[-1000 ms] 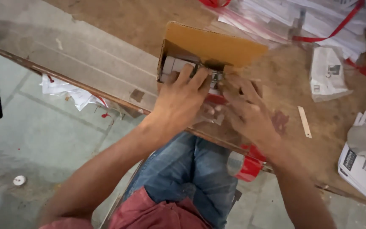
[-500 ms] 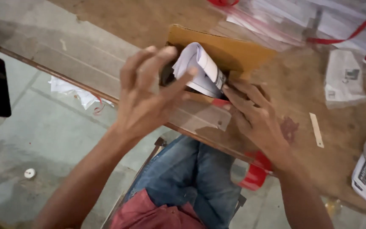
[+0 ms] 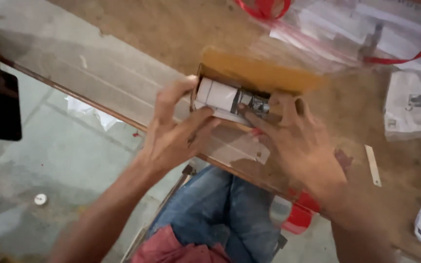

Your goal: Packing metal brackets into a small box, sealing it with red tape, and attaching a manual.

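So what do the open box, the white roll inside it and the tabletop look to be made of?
The box looks like plain brown cardboard: matte, with a thin flap standing open. The white roll inside seems to be paper, matte and curled into a tube; the left hand and right hand press it in. The tabletop appears to be worn wood or board, dull brown and scuffed.
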